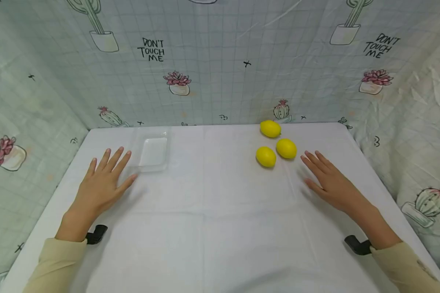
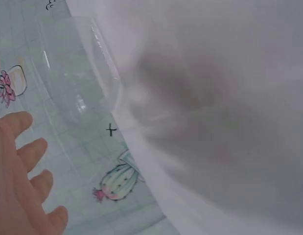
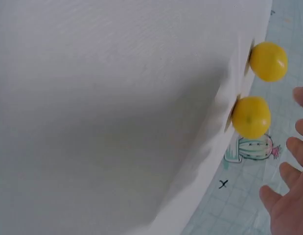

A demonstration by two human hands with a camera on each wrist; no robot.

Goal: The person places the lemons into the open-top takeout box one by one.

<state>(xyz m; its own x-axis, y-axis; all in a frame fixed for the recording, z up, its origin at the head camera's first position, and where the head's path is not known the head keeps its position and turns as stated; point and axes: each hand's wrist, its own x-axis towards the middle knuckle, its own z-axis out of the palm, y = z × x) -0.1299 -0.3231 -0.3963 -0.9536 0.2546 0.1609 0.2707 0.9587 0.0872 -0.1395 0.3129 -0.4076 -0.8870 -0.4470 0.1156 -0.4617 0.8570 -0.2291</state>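
Observation:
Three yellow lemons lie close together at the back right of the white table: a rear lemon (image 1: 270,128), a right lemon (image 1: 286,148) and a front lemon (image 1: 265,157). Just right of them is my right hand (image 1: 331,181), fingers straight and spread, holding nothing. Two of the lemons (image 3: 251,117) show in the right wrist view. A clear plastic tray (image 1: 154,151) sits at the back left. My left hand (image 1: 103,183) hovers to its left and nearer to me, fingers spread, with nothing in them. The tray (image 2: 78,73) also appears in the left wrist view.
A white cloth covers the table (image 1: 212,228). Behind it and along both sides hangs a pale curtain (image 1: 220,81) printed with cacti and lettering. Each wrist wears a black mount, on the left (image 1: 97,235) and right (image 1: 358,245).

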